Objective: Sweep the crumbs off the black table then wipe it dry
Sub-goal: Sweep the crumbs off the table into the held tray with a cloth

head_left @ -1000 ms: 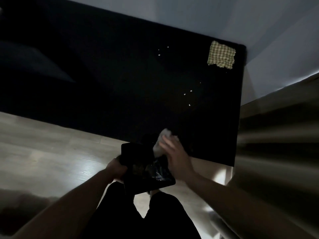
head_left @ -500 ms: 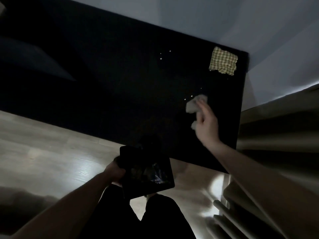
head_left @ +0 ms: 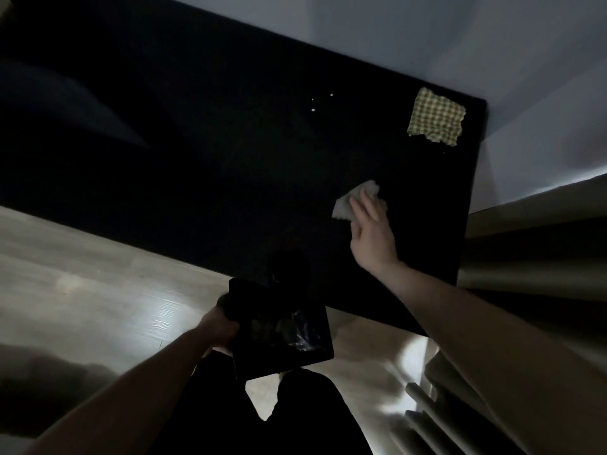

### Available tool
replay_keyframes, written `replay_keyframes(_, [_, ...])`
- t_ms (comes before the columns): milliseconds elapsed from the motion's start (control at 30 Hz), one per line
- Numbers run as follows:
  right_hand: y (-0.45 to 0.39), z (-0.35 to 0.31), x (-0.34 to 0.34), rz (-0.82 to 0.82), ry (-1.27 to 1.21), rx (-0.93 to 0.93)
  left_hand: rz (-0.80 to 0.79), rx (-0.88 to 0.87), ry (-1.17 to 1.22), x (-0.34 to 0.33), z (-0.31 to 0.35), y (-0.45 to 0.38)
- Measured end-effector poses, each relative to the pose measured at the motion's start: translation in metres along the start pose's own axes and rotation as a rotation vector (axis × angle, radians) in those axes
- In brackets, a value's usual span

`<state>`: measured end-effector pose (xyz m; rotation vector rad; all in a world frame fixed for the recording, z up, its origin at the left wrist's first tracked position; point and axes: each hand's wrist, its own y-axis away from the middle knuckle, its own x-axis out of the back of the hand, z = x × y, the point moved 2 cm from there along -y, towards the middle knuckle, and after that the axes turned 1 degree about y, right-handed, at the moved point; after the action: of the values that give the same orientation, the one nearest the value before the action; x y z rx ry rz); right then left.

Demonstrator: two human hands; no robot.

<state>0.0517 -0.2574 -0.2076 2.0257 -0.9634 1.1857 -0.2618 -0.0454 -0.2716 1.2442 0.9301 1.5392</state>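
The black table (head_left: pixel 230 165) fills the upper middle of the head view. My right hand (head_left: pixel 371 231) presses a crumpled white tissue (head_left: pixel 353 198) flat against the table near its right side, fingers fairly straight. My left hand (head_left: pixel 221 326) grips a black dustpan (head_left: pixel 279 330) by its handle, held just below the table's near edge above the floor. Three pale crumbs (head_left: pixel 312 110) lie farther back on the table. A yellow checked cloth (head_left: pixel 437 118) lies at the far right corner.
A light wooden floor (head_left: pixel 82 284) runs below the table's near edge. My dark trouser legs (head_left: pixel 262 418) show at the bottom. A pale wall (head_left: pixel 427 34) stands behind the table, and blurred furniture (head_left: pixel 525 257) lies to the right.
My right hand moved with the tissue from the dustpan at the near edge out to the right part of the table, covering the crumbs there. The dustpan stayed in place.
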Motion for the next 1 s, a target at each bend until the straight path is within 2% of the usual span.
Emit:
replay_keyframes(200, [0.104, -0.057, -0.042, -0.149, -0.264, 0.302, 0.001, -0.034, -0.046, 0.002, -0.008, -0.008])
replay_keyframes(267, [0.130, -0.074, -0.051, -0.298, -0.305, 0.390, 0.009, -0.035, -0.050, 0.003, -0.002, 0.001])
replay_keyframes(333, [0.147, -0.082, -0.052, -0.422, -0.341, 0.404, 0.008, -0.045, -0.055, 0.004, 0.005, 0.010])
replay_keyframes(400, [0.148, -0.085, -0.044, -0.415, -0.413, 0.357, 0.001, -0.051, -0.059, 0.005, 0.007, 0.012])
replay_keyframes(533, [0.109, -0.073, -0.009, -0.191, -0.548, 0.187, 0.015, -0.043, -0.081, 0.005, 0.010, 0.016])
replay_keyframes(733, [0.004, -0.008, 0.045, 0.105, -0.355, -0.109, 0.013, -0.042, -0.105, 0.008, -0.001, -0.002])
replay_keyframes(800, [-0.027, 0.015, 0.052, 0.128, -0.264, -0.210, -0.005, -0.049, -0.112, 0.010, -0.005, -0.011])
replay_keyframes(900, [-0.053, 0.034, 0.041, 0.042, -0.115, -0.359, -0.005, -0.039, -0.106, 0.014, -0.005, -0.012])
replay_keyframes(1000, [-0.044, 0.014, 0.016, 0.028, 0.050, -0.316, -0.007, -0.011, -0.077, 0.016, -0.005, -0.010])
